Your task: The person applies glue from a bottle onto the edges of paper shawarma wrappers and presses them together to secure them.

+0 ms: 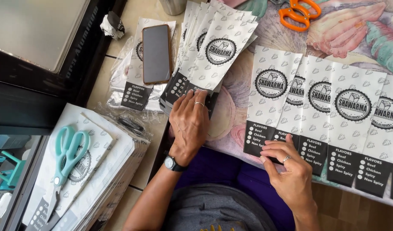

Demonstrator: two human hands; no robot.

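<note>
Two bare hands work over printed paper sleeves at the middle of the frame. At centre, the left hand [189, 124] lies flat, fingers together, pressing the lower end of a fanned stack of sleeves [213, 47]. At lower right, the right hand [288, 164] pinches the black bottom edge of the leftmost sleeve in an overlapping row of sleeves [333, 111]. A phone [156, 53] rests on a sleeve at upper left. Teal scissors [67, 158] lie on a pile of sleeves [115, 171] at lower left; orange scissors [298, 13] sit along the top edge.
</note>
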